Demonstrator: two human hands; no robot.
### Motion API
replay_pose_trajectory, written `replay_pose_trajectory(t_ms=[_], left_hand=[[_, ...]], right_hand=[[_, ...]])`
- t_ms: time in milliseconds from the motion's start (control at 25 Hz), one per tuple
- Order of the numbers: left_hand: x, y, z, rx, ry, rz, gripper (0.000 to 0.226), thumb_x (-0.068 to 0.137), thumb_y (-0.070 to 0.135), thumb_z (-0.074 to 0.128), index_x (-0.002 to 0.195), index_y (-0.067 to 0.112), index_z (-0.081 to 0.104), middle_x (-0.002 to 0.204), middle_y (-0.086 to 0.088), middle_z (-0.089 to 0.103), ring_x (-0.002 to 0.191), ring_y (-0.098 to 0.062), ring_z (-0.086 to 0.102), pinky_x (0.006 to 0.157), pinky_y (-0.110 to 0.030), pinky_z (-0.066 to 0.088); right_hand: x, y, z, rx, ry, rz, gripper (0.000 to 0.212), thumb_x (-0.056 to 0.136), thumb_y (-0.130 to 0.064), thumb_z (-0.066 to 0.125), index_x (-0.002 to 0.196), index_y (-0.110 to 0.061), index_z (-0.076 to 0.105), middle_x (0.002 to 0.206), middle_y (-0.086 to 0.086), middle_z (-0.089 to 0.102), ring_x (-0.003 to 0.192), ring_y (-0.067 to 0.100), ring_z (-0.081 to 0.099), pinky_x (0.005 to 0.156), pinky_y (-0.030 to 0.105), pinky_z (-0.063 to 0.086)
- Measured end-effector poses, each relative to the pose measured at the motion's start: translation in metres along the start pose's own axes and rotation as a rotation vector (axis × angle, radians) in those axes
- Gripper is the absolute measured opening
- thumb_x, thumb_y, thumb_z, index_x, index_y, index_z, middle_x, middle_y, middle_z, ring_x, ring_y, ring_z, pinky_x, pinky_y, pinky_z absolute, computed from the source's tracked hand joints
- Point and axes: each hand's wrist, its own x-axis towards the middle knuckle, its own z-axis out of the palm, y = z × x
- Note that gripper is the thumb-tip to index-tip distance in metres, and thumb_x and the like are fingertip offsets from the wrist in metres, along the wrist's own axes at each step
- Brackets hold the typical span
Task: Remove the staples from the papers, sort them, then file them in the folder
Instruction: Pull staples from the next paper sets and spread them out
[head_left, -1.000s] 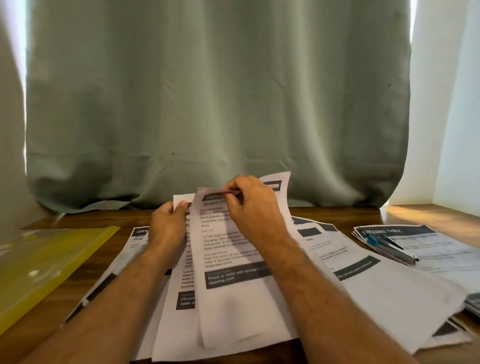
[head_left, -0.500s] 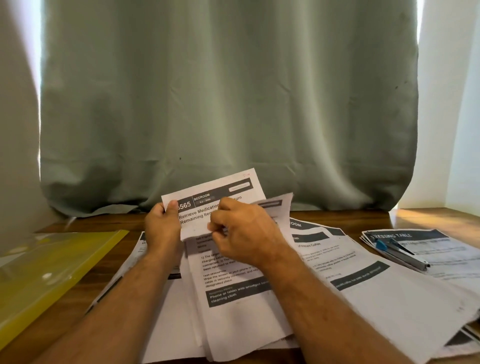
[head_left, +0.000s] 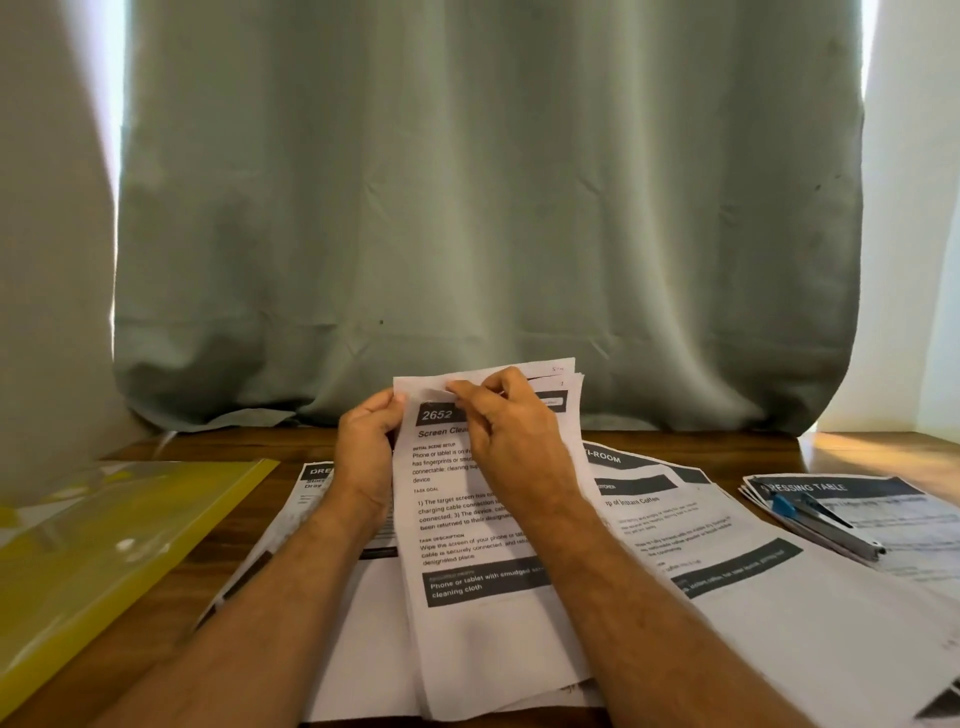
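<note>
The stapled sheaf of printed sheets (head_left: 483, 519), white with dark header bars and headed "2652", stands tilted up from the wooden table (head_left: 727, 441) at centre; the left hand (head_left: 366, 452) grips its upper left edge, fingers curled round it, while the right hand (head_left: 511, 436) pinches the top left corner between thumb and fingertips. To free the staple cleanly, judge the corner best held flat and the pull kept slow to avoid tearing. Loose sheets (head_left: 727, 571) lie around, the yellow folder (head_left: 104, 545) at left, a blue-tipped metal tool (head_left: 826, 525) at right.
</note>
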Motion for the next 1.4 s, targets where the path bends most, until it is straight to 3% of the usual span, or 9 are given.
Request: replay_pose_trajectory(t_ms=[160, 400, 560, 720, 880, 1000, 1160, 1240, 1400], left_hand=[[-0.003, 0.003, 0.002, 0.018, -0.038, 0.030, 0.033, 0.106, 0.023, 0.041, 0.097, 0.012, 0.070, 0.088, -0.015, 0.073, 0.078, -0.030, 0.072, 0.069, -0.042, 0.060], [-0.008, 0.002, 0.003, 0.092, -0.148, 0.216, 0.035, 0.100, 0.037, 0.053, 0.100, 0.006, 0.070, 0.088, -0.020, 0.073, 0.075, -0.028, 0.072, 0.066, -0.040, 0.060], [-0.006, 0.001, 0.002, 0.296, -0.058, 0.325, 0.015, 0.099, 0.015, 0.060, 0.093, 0.022, 0.071, 0.080, -0.002, 0.076, 0.071, -0.018, 0.074, 0.060, -0.030, 0.059], [-0.004, 0.000, -0.001, 0.302, -0.061, 0.305, 0.018, 0.100, 0.013, 0.058, 0.093, 0.022, 0.072, 0.078, -0.003, 0.075, 0.069, -0.019, 0.073, 0.058, -0.030, 0.059], [-0.002, -0.002, -0.008, 0.311, -0.125, 0.224, 0.025, 0.103, 0.022, 0.053, 0.089, 0.016, 0.073, 0.077, -0.008, 0.075, 0.070, -0.026, 0.073, 0.062, -0.037, 0.060], [0.004, -0.007, -0.011, 0.175, -0.093, 0.031, 0.059, 0.107, 0.047, 0.029, 0.094, 0.012, 0.076, 0.085, -0.012, 0.076, 0.077, -0.026, 0.074, 0.069, -0.037, 0.060], [0.020, -0.026, -0.029, 0.812, 0.079, -0.006, 0.020, 0.100, 0.036, 0.056, 0.103, 0.024, 0.072, 0.109, -0.003, 0.073, 0.104, -0.021, 0.066, 0.093, -0.042, 0.053], [0.021, -0.034, -0.034, 1.167, -0.010, -0.140, 0.035, 0.092, 0.031, 0.070, 0.125, 0.020, 0.064, 0.127, -0.008, 0.065, 0.117, -0.025, 0.060, 0.100, -0.044, 0.050], [0.020, -0.033, -0.034, 1.112, 0.025, -0.166, 0.066, 0.085, 0.024, 0.080, 0.142, 0.015, 0.049, 0.137, -0.011, 0.060, 0.122, -0.028, 0.059, 0.099, -0.042, 0.051]], right_hand=[[0.005, -0.002, 0.004, 0.008, 0.026, 0.013, 0.042, 0.100, -0.033, 0.051, 0.141, -0.022, 0.053, 0.114, 0.007, 0.056, 0.096, 0.021, 0.064, 0.086, 0.035, 0.058], [0.010, 0.001, 0.008, -0.014, 0.179, -0.015, 0.037, 0.101, -0.026, 0.051, 0.137, -0.019, 0.058, 0.098, -0.002, 0.042, 0.080, 0.016, 0.054, 0.074, 0.032, 0.057], [0.010, -0.002, 0.008, 0.008, 0.082, 0.034, 0.040, 0.103, -0.031, 0.047, 0.141, -0.022, 0.053, 0.118, 0.001, 0.047, 0.090, 0.013, 0.057, 0.083, 0.029, 0.057], [0.010, -0.004, 0.006, 0.056, -0.008, 0.039, 0.037, 0.100, -0.026, 0.053, 0.137, -0.026, 0.052, 0.135, -0.003, 0.044, 0.102, 0.014, 0.060, 0.088, 0.030, 0.057], [0.008, -0.002, 0.000, -0.016, -0.080, 0.099, 0.025, 0.096, -0.023, 0.058, 0.121, -0.026, 0.057, 0.117, -0.006, 0.054, 0.095, 0.010, 0.056, 0.086, 0.028, 0.051], [0.003, -0.001, -0.005, -0.073, -0.152, 0.125, 0.012, 0.093, -0.021, 0.062, 0.103, -0.027, 0.062, 0.104, -0.007, 0.060, 0.090, 0.008, 0.053, 0.086, 0.028, 0.051], [-0.005, -0.006, -0.010, -0.172, -0.424, 0.141, 0.013, 0.088, -0.019, 0.066, 0.094, -0.031, 0.065, 0.094, -0.011, 0.063, 0.088, 0.011, 0.059, 0.083, 0.033, 0.054], [-0.007, -0.009, -0.013, -0.213, -0.503, 0.146, 0.014, 0.087, -0.020, 0.067, 0.095, -0.032, 0.067, 0.093, -0.011, 0.064, 0.090, 0.012, 0.059, 0.083, 0.033, 0.053], [-0.009, -0.010, -0.019, -0.223, -0.586, 0.169, 0.016, 0.086, -0.017, 0.068, 0.095, -0.030, 0.067, 0.099, -0.009, 0.064, 0.094, 0.014, 0.059, 0.088, 0.036, 0.053]])
